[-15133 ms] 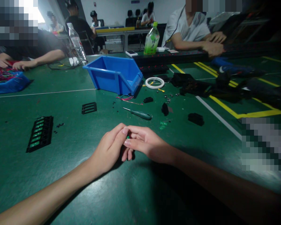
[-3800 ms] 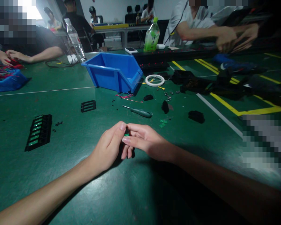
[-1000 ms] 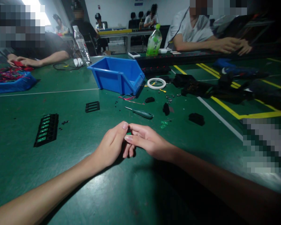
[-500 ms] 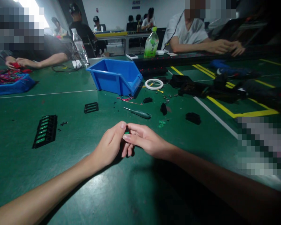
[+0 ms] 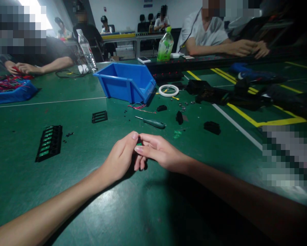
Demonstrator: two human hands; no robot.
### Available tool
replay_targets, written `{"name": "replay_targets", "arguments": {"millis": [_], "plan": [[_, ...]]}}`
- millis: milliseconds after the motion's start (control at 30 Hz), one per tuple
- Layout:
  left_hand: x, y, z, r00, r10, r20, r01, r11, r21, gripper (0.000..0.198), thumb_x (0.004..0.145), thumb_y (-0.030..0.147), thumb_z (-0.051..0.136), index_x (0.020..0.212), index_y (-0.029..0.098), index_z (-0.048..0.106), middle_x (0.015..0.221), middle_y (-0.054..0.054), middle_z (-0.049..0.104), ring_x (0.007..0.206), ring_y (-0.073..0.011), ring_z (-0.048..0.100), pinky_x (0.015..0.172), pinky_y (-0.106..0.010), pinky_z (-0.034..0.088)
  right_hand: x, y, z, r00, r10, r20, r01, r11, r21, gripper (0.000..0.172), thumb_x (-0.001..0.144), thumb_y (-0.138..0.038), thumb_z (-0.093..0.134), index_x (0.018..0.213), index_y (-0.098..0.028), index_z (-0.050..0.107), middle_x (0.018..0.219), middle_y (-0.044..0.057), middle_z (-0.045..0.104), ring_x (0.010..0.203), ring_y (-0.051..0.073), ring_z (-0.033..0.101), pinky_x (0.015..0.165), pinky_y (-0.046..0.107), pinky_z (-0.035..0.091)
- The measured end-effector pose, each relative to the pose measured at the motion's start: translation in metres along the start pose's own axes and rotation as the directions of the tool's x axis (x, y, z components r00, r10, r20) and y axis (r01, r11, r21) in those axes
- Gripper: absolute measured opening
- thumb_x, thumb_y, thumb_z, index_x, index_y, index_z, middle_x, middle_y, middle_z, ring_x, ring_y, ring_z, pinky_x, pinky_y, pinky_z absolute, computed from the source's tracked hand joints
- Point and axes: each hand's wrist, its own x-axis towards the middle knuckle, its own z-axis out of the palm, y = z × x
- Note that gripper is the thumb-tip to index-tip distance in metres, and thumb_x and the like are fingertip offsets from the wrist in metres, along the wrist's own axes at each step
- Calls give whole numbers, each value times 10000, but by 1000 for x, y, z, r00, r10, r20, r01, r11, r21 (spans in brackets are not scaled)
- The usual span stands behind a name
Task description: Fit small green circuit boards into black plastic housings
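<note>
My left hand and my right hand meet above the green table, both closed on one small part, a green circuit board with something black at its edge. Fingers cover most of it. Beyond the hands lies a screwdriver with a dark green handle. Off to the left rests a black tray with several green boards in a row. A black slotted frame lies flat between that tray and the screwdriver. To the right of the screwdriver, small green boards sit near black plastic pieces.
A blue bin stands beyond the screwdriver, beside a white ring and scattered screws. Wires fill a blue tray at far left. A green-labelled bottle and a clear bottle stand at the back, near co-workers' hands.
Both hands keep their hold on the small board with barely any visible movement. The camera view has shifted very slightly.
</note>
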Motion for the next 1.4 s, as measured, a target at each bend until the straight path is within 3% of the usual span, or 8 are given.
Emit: {"name": "replay_targets", "arguments": {"millis": [1400], "plan": [[-1,-1,0,1000,-13,-5,13,1000,-23,512,1105,510,292,889,163,601,535,16,604,525,-144,617,643,-279,496,0,0,0,1000,-6,-1,6,1000,-17,275,1020,-330,600,1193,-117,579,793,29,686,666,137,708,616,240,551]]}}
